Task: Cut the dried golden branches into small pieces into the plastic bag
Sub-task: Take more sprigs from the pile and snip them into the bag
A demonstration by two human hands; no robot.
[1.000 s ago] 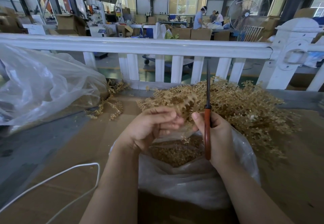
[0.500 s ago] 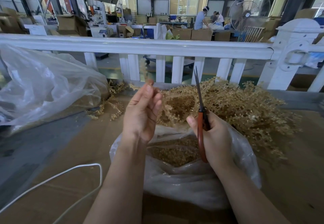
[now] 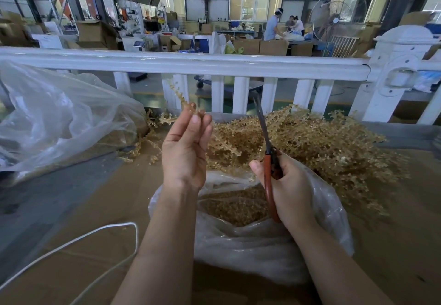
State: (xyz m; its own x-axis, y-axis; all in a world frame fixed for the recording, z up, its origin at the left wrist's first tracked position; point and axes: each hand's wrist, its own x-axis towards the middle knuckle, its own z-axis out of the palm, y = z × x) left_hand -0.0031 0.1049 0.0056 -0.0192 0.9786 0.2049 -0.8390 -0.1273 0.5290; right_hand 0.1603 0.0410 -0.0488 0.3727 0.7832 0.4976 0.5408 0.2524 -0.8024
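Large clear crumpled plastic sheet at the far left edge of the brown cardboard-covered table, white cord near its front left. Left hand raised, fingertips pinching a thin dried golden sprig that sticks up above the hand. Open clear plastic bag of cut golden pieces sits below both hands. Right hand grips red-handled scissors, blades pointing up. Heap of dried golden branches lies behind, toward the table's far right edge.
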